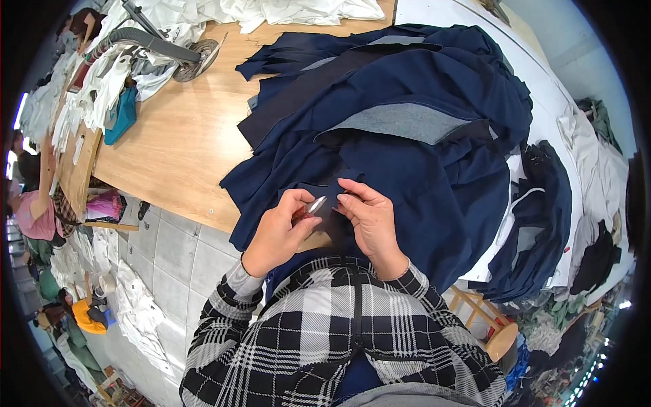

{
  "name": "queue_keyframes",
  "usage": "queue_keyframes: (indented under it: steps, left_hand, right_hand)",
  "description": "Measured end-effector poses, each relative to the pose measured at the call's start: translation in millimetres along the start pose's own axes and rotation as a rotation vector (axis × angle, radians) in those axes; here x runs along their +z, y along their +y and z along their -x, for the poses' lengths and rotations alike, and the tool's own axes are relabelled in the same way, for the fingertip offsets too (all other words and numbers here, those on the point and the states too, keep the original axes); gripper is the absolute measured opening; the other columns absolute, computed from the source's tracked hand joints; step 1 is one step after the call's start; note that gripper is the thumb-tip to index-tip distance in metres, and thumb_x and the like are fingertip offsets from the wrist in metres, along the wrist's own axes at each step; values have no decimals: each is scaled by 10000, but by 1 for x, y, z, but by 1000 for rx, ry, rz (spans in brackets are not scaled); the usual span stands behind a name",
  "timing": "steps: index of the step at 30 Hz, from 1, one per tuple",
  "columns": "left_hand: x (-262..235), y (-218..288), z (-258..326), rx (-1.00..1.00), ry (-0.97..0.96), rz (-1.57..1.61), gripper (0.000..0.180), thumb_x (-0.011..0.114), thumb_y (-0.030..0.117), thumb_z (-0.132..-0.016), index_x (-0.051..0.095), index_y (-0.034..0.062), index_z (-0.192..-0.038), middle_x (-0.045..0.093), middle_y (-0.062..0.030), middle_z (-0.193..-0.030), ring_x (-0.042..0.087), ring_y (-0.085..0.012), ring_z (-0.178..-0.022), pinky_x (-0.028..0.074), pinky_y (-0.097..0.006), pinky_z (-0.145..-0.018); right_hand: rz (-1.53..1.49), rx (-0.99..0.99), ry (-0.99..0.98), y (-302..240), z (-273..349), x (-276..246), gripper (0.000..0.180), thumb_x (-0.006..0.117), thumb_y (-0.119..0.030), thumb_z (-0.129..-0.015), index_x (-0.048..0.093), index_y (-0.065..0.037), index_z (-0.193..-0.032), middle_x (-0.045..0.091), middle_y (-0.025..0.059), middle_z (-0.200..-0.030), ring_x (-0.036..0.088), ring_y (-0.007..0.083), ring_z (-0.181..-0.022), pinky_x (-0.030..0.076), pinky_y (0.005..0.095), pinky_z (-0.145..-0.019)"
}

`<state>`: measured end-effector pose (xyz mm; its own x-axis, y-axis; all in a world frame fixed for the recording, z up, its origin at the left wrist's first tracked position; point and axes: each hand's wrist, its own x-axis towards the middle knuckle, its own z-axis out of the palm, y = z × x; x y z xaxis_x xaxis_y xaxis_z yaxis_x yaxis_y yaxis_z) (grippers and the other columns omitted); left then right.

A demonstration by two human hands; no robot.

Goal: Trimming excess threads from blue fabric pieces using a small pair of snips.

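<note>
My left hand (pixel 277 234) is closed around a small silver pointed tool (pixel 317 205), its tip angled up and to the right. Close beside it, my right hand (pixel 371 220) pinches a dark edge of cloth between thumb and forefinger; the exact piece is partly hidden by the fingers. Both hands are just above the near edge of a large heap of navy fabric pieces (pixel 420 180). A grey underside of one layer (pixel 403 123) shows across the heap's middle, and a darker strip (pixel 291 102) lies to its left.
The heap lies on a wooden table (pixel 183 142). White cloth (pixel 298 10) is piled along the far edge, with a black machine arm (pixel 156 46) at far left. More navy fabric (pixel 536 224) sits on the white surface at right. A wooden stool (pixel 498 339) stands behind right.
</note>
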<state>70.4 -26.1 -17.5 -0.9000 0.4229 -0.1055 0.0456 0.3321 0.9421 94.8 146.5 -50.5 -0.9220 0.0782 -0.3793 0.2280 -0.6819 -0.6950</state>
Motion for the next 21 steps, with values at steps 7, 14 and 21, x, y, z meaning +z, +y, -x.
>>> queue_keyframes:
  steps: [7,14,21]
  left_hand:
    - [1,3,-3,-7,-94,-81,328,654,67,-798,415,18,-1018,585,-111,-768,574,-167,-662,460,-267,-622]
    - [2,4,-5,24,-80,-123,332,663,79,-786,414,21,-998,581,-130,-765,587,-207,-654,457,-286,-599]
    - [3,3,-7,22,-77,-141,318,657,76,-790,412,19,-985,586,-137,-763,604,-223,-659,463,-292,-597]
  right_hand:
    - [138,-134,-45,1,1,3,255,595,58,-812,622,37,-1065,551,16,-913,568,77,-777,486,203,-753]
    - [240,-225,-70,2,1,3,249,581,75,-816,632,32,-1055,540,18,-944,553,68,-772,466,187,-734]
    - [230,-223,-70,3,1,3,236,557,62,-836,630,32,-1059,541,22,-966,564,76,-791,468,190,-735]
